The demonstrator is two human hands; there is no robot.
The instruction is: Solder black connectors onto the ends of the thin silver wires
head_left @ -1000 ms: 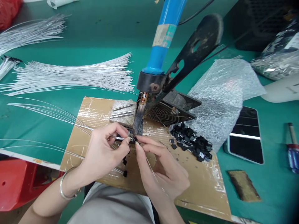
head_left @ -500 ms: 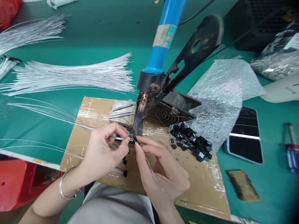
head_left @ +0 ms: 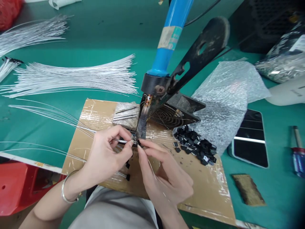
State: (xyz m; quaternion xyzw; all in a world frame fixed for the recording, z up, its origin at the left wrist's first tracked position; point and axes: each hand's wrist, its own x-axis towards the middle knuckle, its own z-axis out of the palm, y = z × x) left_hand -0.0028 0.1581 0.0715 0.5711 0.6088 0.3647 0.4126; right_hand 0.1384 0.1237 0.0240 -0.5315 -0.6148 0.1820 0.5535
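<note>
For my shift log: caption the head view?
Both hands pinch a thin wire and small black part at the soldering iron tip.

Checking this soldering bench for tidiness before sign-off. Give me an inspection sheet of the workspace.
Surface: green mat with a taped cardboard board on it.
Job's things: fixed blue-handled soldering iron; thin wire; small black part at the iron's tip.
Clutter: pile of black parts, bubble wrap, phone, screwdriver, brown block.
Grippers: left hand pinches the wire; right hand pinches the black part.
Cables: white wire bundles; dark cord.
Surroundings: red crate.
</note>
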